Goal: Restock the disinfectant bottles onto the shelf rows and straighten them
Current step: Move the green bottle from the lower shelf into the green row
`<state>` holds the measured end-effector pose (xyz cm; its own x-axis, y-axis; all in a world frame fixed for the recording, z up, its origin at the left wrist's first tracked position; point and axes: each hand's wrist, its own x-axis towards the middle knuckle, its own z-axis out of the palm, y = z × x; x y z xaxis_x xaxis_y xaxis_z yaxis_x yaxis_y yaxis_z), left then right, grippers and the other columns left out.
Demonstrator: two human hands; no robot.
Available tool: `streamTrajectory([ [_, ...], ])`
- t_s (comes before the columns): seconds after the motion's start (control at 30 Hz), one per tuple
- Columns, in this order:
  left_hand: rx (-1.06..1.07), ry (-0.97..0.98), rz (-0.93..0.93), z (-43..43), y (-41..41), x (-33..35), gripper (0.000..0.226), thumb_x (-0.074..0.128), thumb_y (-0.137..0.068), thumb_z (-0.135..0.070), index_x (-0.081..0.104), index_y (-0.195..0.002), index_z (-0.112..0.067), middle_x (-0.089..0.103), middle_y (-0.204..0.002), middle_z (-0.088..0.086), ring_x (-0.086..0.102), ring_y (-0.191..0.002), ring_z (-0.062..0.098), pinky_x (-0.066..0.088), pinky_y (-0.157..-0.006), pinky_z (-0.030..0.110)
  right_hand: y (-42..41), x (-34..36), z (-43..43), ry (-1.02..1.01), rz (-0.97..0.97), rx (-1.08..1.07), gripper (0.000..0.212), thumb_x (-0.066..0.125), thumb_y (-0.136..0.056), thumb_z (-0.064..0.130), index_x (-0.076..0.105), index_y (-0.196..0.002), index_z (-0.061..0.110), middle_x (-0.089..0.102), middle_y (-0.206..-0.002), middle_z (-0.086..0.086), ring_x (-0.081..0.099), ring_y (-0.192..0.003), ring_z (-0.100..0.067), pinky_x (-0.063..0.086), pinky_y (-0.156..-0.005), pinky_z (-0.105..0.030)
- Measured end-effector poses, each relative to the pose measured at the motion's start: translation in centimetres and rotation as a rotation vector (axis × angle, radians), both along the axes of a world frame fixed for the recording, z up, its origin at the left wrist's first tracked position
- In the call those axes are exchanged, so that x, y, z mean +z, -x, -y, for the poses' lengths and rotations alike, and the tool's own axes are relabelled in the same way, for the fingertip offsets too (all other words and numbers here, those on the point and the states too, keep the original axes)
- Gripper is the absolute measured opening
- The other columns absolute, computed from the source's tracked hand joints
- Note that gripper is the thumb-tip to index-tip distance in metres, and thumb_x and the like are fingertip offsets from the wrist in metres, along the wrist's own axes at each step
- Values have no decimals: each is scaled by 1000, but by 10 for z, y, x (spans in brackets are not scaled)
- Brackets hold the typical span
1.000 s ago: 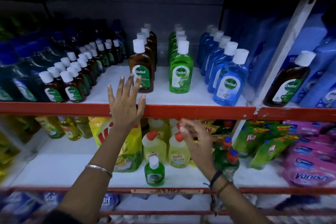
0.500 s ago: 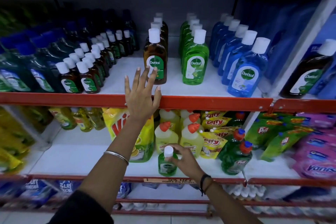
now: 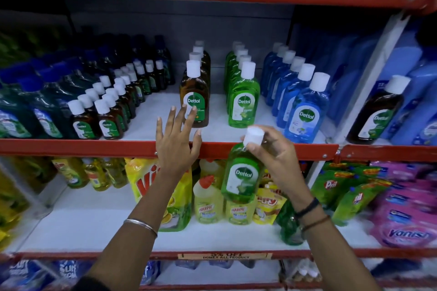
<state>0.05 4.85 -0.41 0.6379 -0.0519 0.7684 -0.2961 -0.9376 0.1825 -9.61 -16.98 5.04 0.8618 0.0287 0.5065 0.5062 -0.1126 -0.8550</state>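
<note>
My right hand (image 3: 276, 156) grips a green Dettol bottle (image 3: 241, 175) by its white cap and neck, and the bottle hangs in front of the red shelf edge (image 3: 71, 146). Directly above it on the upper shelf stands the row of green Dettol bottles (image 3: 243, 97). A row of brown Dettol bottles (image 3: 195, 94) is to its left and a row of blue ones (image 3: 305, 106) to its right. My left hand (image 3: 176, 142) rests open on the shelf edge, fingers spread, fingertips over the front brown bottle's label.
Small brown bottles (image 3: 104, 116) and dark green refill pouches (image 3: 21, 111) fill the upper shelf's left. A white divider (image 3: 369, 73) separates a right bay with a brown bottle (image 3: 378, 111). The lower shelf holds a yellow Vim pouch (image 3: 165, 186), Harpic bottles (image 3: 208, 201), Pril packs (image 3: 338, 189), pink Vanish pouches (image 3: 406, 220).
My right hand took the small green bottle from the lower shelf's front and lifted it to the upper shelf's edge. My left hand stayed on the edge.
</note>
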Motion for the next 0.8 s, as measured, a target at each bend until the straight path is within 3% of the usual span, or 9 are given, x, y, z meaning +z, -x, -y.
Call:
streamTrajectory([
  [0.07, -3, 5, -8, 0, 1, 0, 56, 37, -94, -41, 40, -147, -22, 45, -152, 6, 33, -145, 27, 17, -118, 52, -2, 31, 5, 9, 98, -50, 33, 68, -76, 37, 62, -108, 30, 70, -107, -9, 65, -101, -29, 54, -86, -42],
  [0.23, -5, 10, -19, 0, 2, 1, 57, 36, -94, -41, 40, -147, -21, 45, -152, 7, 33, -145, 27, 19, -117, 52, -30, 76, 12, -66, 235, -153, 26, 70, -78, 34, 61, -103, 30, 70, -104, -12, 66, -99, -29, 54, -86, -40],
  [0.4, -1, 11, -14, 0, 2, 0, 56, 36, -93, -41, 44, -145, -20, 46, -151, 7, 34, -144, 27, 20, -117, 52, -73, 75, 16, -56, 189, -226, 27, 70, -84, 24, 61, -109, 17, 69, -103, -5, 66, -94, -16, 54, -85, -33],
  [0.6, 6, 0, 4, 0, 0, -2, 56, 38, -93, -40, 45, -145, -21, 46, -151, 6, 35, -144, 26, 20, -117, 50, -99, 55, 10, 16, 161, -226, 30, 69, -81, 29, 62, -110, 21, 68, -105, -4, 65, -98, -20, 54, -90, -43],
  [0.8, 21, 0, 1, 0, 1, -1, 55, 39, -93, -40, 45, -145, -21, 46, -151, 5, 35, -144, 25, 22, -117, 51, -104, 47, 7, 33, 127, -223, 36, 71, -81, 27, 63, -114, 15, 70, -110, -8, 66, -100, -22, 54, -90, -42],
])
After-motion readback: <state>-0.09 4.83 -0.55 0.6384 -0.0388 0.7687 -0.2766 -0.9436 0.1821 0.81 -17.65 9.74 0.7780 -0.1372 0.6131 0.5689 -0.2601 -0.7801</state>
